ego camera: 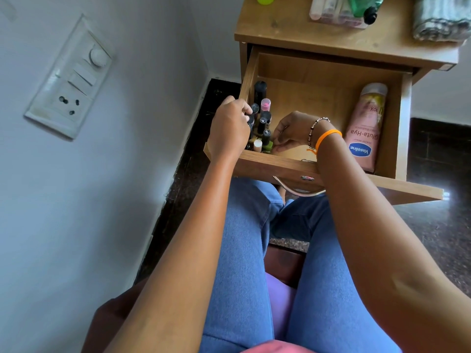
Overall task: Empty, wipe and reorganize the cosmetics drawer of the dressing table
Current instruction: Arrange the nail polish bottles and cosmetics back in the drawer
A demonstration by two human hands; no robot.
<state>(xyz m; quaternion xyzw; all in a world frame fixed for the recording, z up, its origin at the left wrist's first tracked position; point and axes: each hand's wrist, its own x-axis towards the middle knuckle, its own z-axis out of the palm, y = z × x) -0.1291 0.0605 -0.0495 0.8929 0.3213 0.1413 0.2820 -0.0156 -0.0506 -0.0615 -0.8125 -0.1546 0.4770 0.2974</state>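
Left hand (230, 128): fingers curled on dark small bottles (261, 123), drawer (318, 72) 9 o'clock side.
Right hand (293, 132): fingers pinching green bottle (267, 146).
Lotion tube (364, 128): 3 o'clock side.

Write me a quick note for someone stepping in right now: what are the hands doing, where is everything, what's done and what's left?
Left hand: at the drawer's left wall, fingers closed on a small dark bottle in the cluster.
Right hand: inside the drawer, fingers at the green bottle in the front row.
Small bottles: upright, packed along the left side.
Lotion tube: lying along the right side.
Middle of the drawer is bare.
Tabletop holds a clear pouch and a folded cloth.
Done: apparently emptying and wiping; bottles being rearranged.
Left: return the tabletop things, close the drawer.
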